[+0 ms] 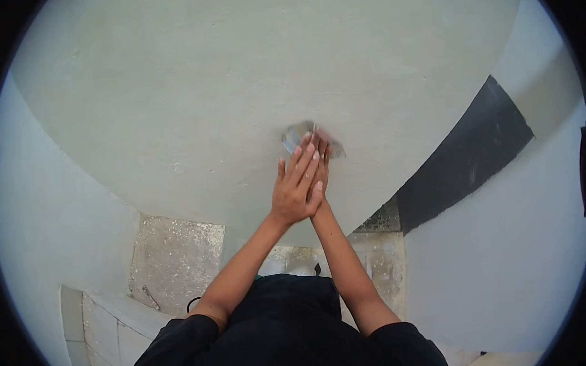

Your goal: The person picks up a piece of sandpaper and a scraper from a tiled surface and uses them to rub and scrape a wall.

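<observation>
1. Thin sheet point(296, 132) (surface blurred), against the pale wall point(237, 75), above its lower-edge middle; probably light, flexible, best held by its flat back.
2. Right hand point(322, 174) flat on the sheet, left hand point(292, 194) overlapping it; each grip wide, fingers extended.
3. Room broadest towards the upper edge; dark strip point(479, 144) beyond the right edge.

Illumination moderate, diffuse and cool in tone; source outside the frame. No hard shadows noted on the pale wall point(237, 69). Soft shading at upper right. Wide-lens distortion: edges bow, corners black, bluish fringe at the rim. Slight blur at the fingertips point(315, 155), centre; forearms reasonably sharp.
</observation>
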Demonstrator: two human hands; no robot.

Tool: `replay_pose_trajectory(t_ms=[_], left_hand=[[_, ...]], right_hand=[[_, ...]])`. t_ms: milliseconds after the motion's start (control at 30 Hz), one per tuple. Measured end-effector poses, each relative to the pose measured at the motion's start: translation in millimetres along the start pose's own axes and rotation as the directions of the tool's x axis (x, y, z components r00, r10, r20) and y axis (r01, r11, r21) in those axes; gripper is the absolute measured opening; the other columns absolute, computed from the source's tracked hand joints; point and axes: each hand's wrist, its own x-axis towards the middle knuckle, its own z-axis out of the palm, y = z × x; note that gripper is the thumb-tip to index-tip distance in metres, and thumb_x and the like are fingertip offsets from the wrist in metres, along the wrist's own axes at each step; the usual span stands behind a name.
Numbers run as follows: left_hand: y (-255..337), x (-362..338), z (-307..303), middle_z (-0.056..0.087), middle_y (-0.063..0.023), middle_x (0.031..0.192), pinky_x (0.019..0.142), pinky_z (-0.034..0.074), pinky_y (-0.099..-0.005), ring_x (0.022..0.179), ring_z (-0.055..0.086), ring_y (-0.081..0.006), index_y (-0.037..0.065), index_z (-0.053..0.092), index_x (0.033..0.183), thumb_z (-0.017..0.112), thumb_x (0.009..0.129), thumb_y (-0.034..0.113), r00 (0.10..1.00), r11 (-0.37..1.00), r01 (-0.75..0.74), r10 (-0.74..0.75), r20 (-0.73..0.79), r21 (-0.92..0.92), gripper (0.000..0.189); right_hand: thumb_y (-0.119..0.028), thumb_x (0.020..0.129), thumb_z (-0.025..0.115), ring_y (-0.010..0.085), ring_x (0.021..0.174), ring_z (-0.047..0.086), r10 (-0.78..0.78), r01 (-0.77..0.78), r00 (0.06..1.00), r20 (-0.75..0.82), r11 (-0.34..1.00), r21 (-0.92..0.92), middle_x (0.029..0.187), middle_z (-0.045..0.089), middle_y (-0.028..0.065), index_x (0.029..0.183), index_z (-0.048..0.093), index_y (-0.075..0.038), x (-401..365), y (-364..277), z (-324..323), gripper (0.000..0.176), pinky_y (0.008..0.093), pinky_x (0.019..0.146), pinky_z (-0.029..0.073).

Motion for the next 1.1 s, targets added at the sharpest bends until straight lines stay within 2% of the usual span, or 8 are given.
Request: replay_pose_trajectory(t_ms=[167, 400, 567, 600, 700, 733, 967, 1100], left_hand=[[14.4, -52.8, 31.8, 0.04, -0.0201, 0.157, 0.124, 0.007, -0.0498, 0.151, 0.028, -0.0354, -0.004, 0.049, 0.144, 0.06, 0.09, 0.02, 0.993, 0.997, 0.073, -0.073, 0.098, 0.005, 0.06], [26.6, 6.6, 24.3, 0.038, -0.019, 0.158, 0.124, 0.009, -0.047, 0.152, 0.025, -0.0355, -0.004, 0.049, 0.144, 0.054, 0.093, 0.023, 0.995, 0.999, 0.028, -0.024, -0.094, 0.042, 0.058], [20.6, -46.7, 50.2, 0.038, -0.0217, 0.157, 0.124, 0.011, -0.0481, 0.152, 0.024, -0.0385, -0.006, 0.047, 0.145, 0.057, 0.093, 0.027, 0.996, 0.996, 0.044, -0.049, 0.069, 0.074, 0.062], [17.5, -71.9, 61.8, 0.038, -0.0213, 0.158, 0.124, 0.011, -0.0481, 0.152, 0.023, -0.0384, -0.006, 0.046, 0.145, 0.057, 0.094, 0.028, 0.991, 0.995, 0.048, -0.059, 0.123, 0.091, 0.062], [14.2, -119.6, 76.7, 0.035, -0.0198, 0.16, 0.123, 0.013, -0.049, 0.153, 0.022, -0.0374, -0.004, 0.044, 0.147, 0.057, 0.095, 0.032, 0.937, 0.993, 0.104, -0.116, 0.328, 0.054, 0.064], [11.9, -114.3, 73.8, 0.032, -0.0185, 0.161, 0.123, 0.015, -0.0485, 0.153, 0.022, -0.0355, -0.003, 0.042, 0.149, 0.057, 0.096, 0.034, 0.935, 0.993, 0.065, -0.093, 0.341, 0.094, 0.066], [18.8, -6.8, 27.0, 0.039, -0.0191, 0.157, 0.122, 0.019, -0.0497, 0.149, 0.031, -0.0362, -0.004, 0.046, 0.146, 0.058, 0.093, 0.025, 0.996, 0.997, 0.005, -0.012, 0.085, 0.075, 0.061], [5.8, -76.3, 47.6, 0.042, -0.0195, 0.156, 0.12, 0.022, -0.0508, 0.147, 0.035, -0.038, -0.004, 0.048, 0.145, 0.061, 0.091, 0.019, 0.981, 0.996, 0.084, -0.077, 0.176, -0.028, 0.06]], right_hand=[[-0.043, 0.102, 0.043, 0.0369, 0.151, 0.02, -0.006, -0.006, 0.995, 0.099, 0.993, 0.119, 0.161, 0.029, 0.0168, 0.158, 0.024, -0.002, -45.4, 17.4, 11.7, 0.072, 0.0569, 0.121, 0.018], [-0.042, 0.103, 0.041, 0.0311, 0.157, 0.005, -0.08, 0.082, 0.996, 0.039, 0.995, -0.055, 0.168, 0.016, 0.013, 0.16, 0.02, -0.004, -12.1, 29.3, -12.4, 0.071, 0.0575, 0.123, 0.01], [-0.041, 0.104, 0.039, 0.0311, 0.156, 0.006, -0.079, 0.079, 0.99, 0.119, 0.997, 0.009, 0.167, 0.018, 0.0129, 0.16, 0.02, -0.006, -52.1, 41.4, 11.3, 0.069, 0.057, 0.123, 0.008], [-0.044, 0.1, 0.048, 0.0356, 0.142, 0.04, -0.081, 0.073, 0.995, 0.051, 0.987, 0.146, 0.15, 0.046, 0.0159, 0.155, 0.034, -0.005, -70.7, 37.5, 1.8, 0.069, 0.056, 0.119, 0.024], [-0.043, 0.099, 0.049, 0.0339, 0.141, 0.041, -0.133, 0.128, 0.986, 0.102, 0.99, 0.051, 0.147, 0.049, 0.0141, 0.154, 0.039, -0.008, -133.9, 57.4, 39.1, 0.066, 0.0558, 0.118, 0.024], [-0.042, 0.104, 0.039, 0.034, 0.156, 0.008, -0.181, 0.18, 0.981, 0.066, 0.983, 0.03, 0.166, 0.022, 0.0144, 0.16, 0.02, -0.006, -135.1, 62.9, 50.1, 0.069, 0.0569, 0.123, 0.007], [-0.04, 0.103, 0.041, 0.0389, 0.155, 0.002, 0.013, -0.019, 0.995, -0.102, 0.998, -0.054, 0.166, 0.015, 0.019, 0.159, 0.017, 0.0, -0.6, 16.2, -11.7, 0.073, 0.0608, 0.122, 0.006], [-0.041, 0.104, 0.042, 0.0383, 0.154, 0.01, -0.002, 0.0, 0.996, 0.092, 1.0, 0.017, 0.164, 0.023, 0.0169, 0.158, 0.024, -0.004, -107.7, 28.2, 48.5, 0.068, 0.0606, 0.122, 0.005]])
